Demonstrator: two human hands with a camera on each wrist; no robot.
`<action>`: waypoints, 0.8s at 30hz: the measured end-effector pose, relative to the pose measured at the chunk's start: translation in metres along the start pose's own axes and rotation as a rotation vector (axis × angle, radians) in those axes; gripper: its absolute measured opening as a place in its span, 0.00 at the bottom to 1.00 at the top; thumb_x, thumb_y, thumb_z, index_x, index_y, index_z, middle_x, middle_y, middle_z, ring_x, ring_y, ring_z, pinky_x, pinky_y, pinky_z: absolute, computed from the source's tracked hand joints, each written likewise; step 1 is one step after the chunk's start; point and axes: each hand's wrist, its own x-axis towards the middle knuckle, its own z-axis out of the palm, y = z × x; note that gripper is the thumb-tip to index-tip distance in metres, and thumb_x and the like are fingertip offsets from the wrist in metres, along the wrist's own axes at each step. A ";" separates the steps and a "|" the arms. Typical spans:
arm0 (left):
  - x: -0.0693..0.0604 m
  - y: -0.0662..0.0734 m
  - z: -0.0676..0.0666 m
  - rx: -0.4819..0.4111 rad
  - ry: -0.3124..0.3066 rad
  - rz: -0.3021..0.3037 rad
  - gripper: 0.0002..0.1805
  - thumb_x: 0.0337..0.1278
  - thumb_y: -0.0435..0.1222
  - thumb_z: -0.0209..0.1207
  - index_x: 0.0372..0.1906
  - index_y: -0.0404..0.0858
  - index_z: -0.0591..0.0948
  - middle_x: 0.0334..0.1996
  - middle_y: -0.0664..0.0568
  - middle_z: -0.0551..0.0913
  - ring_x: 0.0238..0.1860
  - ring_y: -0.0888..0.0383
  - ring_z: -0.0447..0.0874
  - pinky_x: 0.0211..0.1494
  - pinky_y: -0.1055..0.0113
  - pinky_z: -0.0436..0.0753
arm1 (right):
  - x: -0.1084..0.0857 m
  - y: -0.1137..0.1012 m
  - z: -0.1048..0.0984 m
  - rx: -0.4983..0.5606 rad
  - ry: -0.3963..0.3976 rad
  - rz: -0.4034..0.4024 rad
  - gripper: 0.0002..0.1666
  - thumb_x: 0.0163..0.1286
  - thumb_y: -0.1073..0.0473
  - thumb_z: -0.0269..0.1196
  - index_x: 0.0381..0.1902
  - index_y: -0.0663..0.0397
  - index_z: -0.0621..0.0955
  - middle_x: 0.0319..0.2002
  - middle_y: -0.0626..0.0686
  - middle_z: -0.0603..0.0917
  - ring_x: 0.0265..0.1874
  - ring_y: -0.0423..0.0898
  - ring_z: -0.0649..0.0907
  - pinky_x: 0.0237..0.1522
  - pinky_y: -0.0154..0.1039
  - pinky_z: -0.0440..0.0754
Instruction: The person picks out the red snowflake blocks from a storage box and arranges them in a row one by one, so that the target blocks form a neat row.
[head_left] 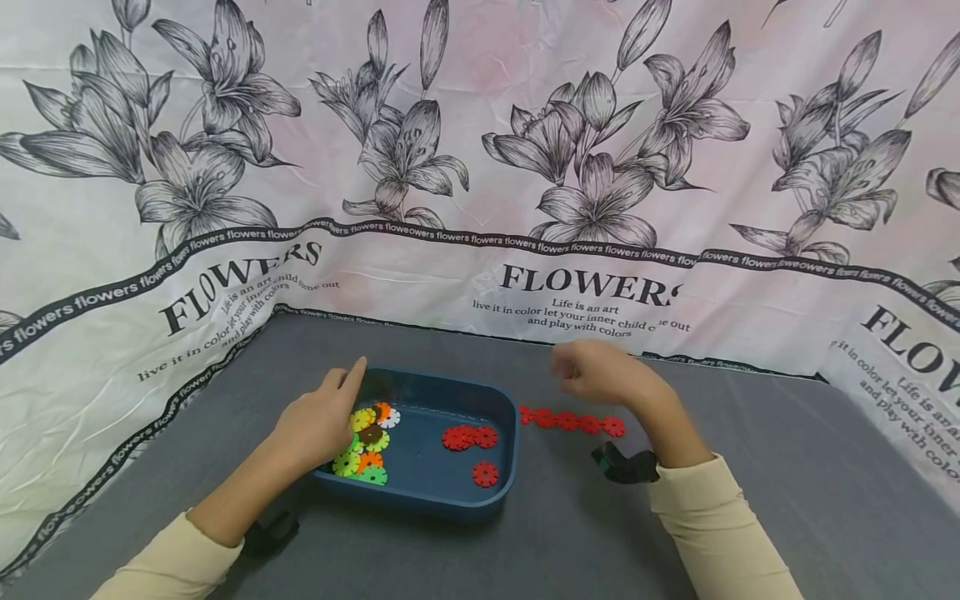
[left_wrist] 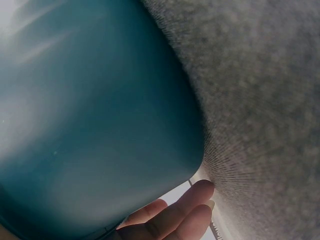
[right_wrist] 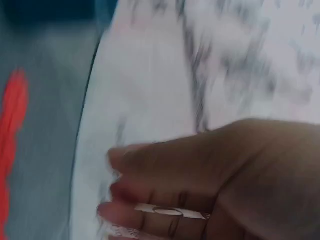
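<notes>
My left hand (head_left: pixel 318 421) holds the left end of a blue tray (head_left: pixel 420 497). In the left wrist view its fingers (left_wrist: pixel 182 212) show beyond the tray's outer wall (left_wrist: pixel 100 115); the thumb's place is hidden there. Red notched plastic discs (head_left: pixel 485 474) lie in the tray's right part, and yellow, green, orange, white and brown discs (head_left: pixel 372 475) crowd its left end. Right of the tray, several red discs (head_left: pixel 567 422) form a row on the table. My right hand (head_left: pixel 600 372) hovers behind that row, blurred, its fingers loosely bent with nothing visible between them.
A grey cloth (head_left: pixel 585 533) covers the table. Behind and along the sides hangs a white curtain (head_left: pixel 420 275) with printed flowers and lettering, meeting the table's back edge. Dark straps with wrist devices (head_left: pixel 626 463) sit at both wrists.
</notes>
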 end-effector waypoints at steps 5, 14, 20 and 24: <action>0.000 0.000 -0.001 -0.002 0.000 0.002 0.42 0.56 0.24 0.58 0.77 0.29 0.57 0.62 0.28 0.69 0.14 0.55 0.64 0.18 0.63 0.65 | 0.012 -0.053 0.024 -0.023 0.017 -0.224 0.07 0.63 0.69 0.67 0.38 0.54 0.84 0.36 0.48 0.83 0.34 0.44 0.79 0.39 0.41 0.80; 0.000 0.002 -0.001 -0.007 -0.011 -0.008 0.42 0.57 0.25 0.58 0.77 0.30 0.56 0.63 0.28 0.68 0.15 0.55 0.65 0.19 0.63 0.66 | 0.024 -0.096 0.064 -0.079 -0.326 -0.118 0.16 0.58 0.67 0.74 0.45 0.52 0.86 0.41 0.45 0.85 0.38 0.40 0.80 0.40 0.35 0.80; 0.001 0.001 0.000 -0.005 -0.004 -0.006 0.43 0.56 0.24 0.58 0.77 0.30 0.56 0.63 0.28 0.68 0.14 0.55 0.64 0.19 0.63 0.65 | 0.024 -0.103 0.070 -0.165 -0.347 -0.033 0.13 0.55 0.66 0.76 0.29 0.46 0.82 0.24 0.41 0.76 0.23 0.38 0.72 0.26 0.33 0.72; 0.000 0.000 0.001 -0.006 -0.004 -0.006 0.43 0.56 0.24 0.58 0.77 0.30 0.56 0.63 0.28 0.68 0.14 0.55 0.64 0.18 0.63 0.65 | 0.025 -0.103 0.073 -0.196 -0.339 -0.035 0.21 0.56 0.70 0.73 0.17 0.46 0.73 0.15 0.42 0.62 0.17 0.37 0.61 0.21 0.33 0.61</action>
